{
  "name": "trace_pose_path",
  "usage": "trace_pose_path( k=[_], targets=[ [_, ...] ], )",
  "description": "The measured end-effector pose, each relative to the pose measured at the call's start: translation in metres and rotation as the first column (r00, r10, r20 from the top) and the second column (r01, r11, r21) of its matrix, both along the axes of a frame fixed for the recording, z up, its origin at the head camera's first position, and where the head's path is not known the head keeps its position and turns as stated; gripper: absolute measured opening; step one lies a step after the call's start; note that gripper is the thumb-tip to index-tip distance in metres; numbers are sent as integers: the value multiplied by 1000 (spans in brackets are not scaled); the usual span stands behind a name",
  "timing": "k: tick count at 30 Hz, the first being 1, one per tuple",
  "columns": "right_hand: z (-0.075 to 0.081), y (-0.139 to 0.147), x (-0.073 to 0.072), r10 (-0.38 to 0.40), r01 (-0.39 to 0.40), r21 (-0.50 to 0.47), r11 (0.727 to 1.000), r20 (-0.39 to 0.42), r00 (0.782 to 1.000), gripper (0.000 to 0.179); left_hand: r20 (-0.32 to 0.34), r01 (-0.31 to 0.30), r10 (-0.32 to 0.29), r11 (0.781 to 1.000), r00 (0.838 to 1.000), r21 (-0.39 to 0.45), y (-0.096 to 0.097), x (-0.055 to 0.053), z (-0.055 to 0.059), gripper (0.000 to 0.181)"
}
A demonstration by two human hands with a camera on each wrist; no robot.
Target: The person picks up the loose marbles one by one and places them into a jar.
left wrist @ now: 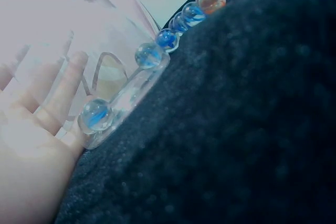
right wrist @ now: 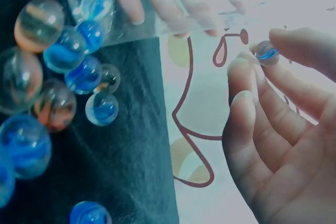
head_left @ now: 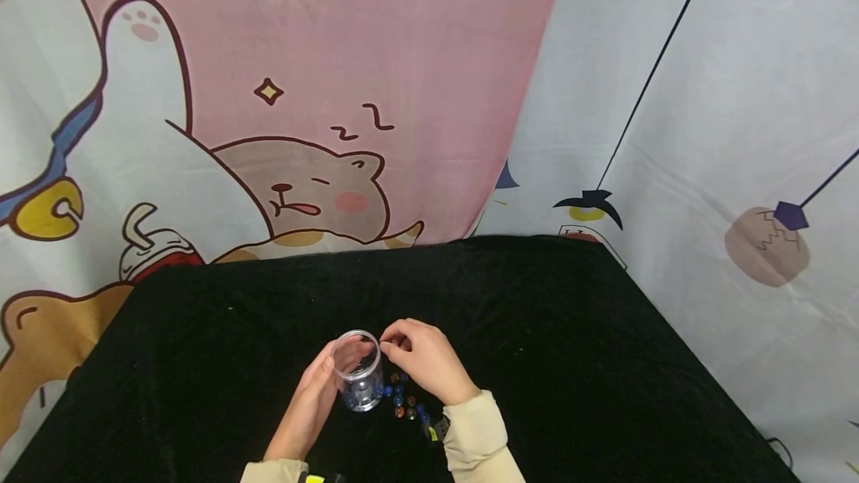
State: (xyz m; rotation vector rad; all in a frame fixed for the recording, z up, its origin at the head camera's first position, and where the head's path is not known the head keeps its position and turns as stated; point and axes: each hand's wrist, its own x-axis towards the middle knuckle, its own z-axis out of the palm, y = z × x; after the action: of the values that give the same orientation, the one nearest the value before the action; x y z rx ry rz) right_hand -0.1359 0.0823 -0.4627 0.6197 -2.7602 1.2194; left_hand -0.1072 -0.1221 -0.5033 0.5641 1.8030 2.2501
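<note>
A clear plastic jar stands on the black cloth, its round mouth facing up. My left hand holds it from the left, the fingers passing round the far side and showing through the wall. Marbles with blue swirls lie at the bottom, such as this marble in the left wrist view. Beside the rim, on the right, my right hand pinches a clear marble with a blue streak between thumb and fingertips. Several loose blue and orange marbles lie on the cloth just right of the jar, below the right hand.
Black cloth covers the table on all sides of the jar. Behind it hangs a pink and white curtain printed with cartoon animals, and another white printed sheet hangs at the right.
</note>
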Motion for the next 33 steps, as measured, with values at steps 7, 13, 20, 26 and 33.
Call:
trace_pose_path(
  k=[7, 13, 20, 26, 33],
  targets=[
    [8, -1, 2, 15, -15, -72, 997, -1, 1000, 8, -16, 0, 0, 1000, 1000, -2, 0, -2, -2, 43],
    [14, -2, 4, 13, -15, -119, 993, -11, 1000, 9, -13, 5, -5, 1000, 1000, 1, -1, -1, -2, 43],
    [17, -4, 5, 22, -22, -180, 983, -1, 1000, 18, -12, 14, -15, 1000, 1000, -5, -1, -1, -1, 43],
    [18, -7, 5, 16, -24, -175, 984, -47, 999, 17, -4, 8, -8, 1000, 1000, -20, -1, -1, -1, 43],
    [20, -9, 8, 16, -30, -181, 983, -77, 997, 16, 17, 5, -5, 1000, 1000, -21, -1, 0, 0, 43]
  ],
)
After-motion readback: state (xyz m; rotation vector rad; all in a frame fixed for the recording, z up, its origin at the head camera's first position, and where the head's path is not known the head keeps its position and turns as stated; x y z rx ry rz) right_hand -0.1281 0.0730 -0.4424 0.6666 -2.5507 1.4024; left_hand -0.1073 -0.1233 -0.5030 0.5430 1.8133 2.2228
